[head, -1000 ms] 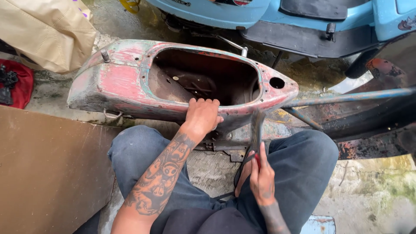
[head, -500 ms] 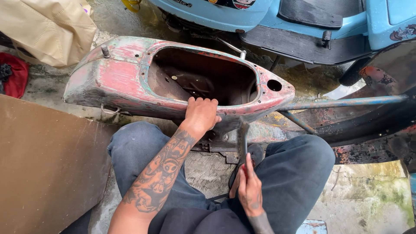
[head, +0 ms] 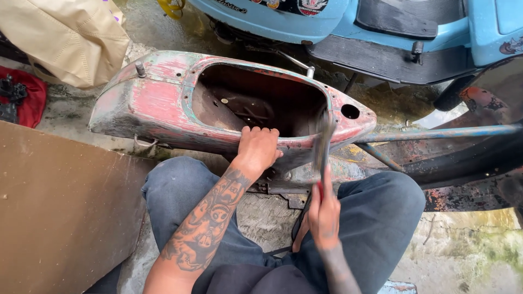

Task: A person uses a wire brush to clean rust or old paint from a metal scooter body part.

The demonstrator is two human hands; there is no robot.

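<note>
Since a second ago the right hand (head: pixel 322 216) has lifted its tool: the blurred dark metal tool with a red grip (head: pixel 322 142) now stands nearly upright, its tip reaching the near rim of the shell, where earlier it hung lower between the knees. Its motion blur hides what kind of tool it is. That hand is closed around the tool's handle, at about 5 o'clock in the view. At the centre, the left hand (head: pixel 259 148), tattooed along the forearm, stays pressed on the near rim of the worn red-painted metal scooter body shell (head: pixel 155 106), fingers curled over the edge into the dark hollow. The shell lies on the wet concrete floor (head: pixel 163 30), just beyond the person's knees in grey-blue trousers (head: pixel 376 209). A light blue scooter (head: pixel 338 24) stands at 12 to 1 o'clock, a beige cloth bag (head: pixel 68 35) at 10 o'clock, and a flat brown board (head: pixel 60 212) at 8 o'clock. A rusty blue-grey metal tube (head: pixel 436 133) runs off toward 3 o'clock.
</note>
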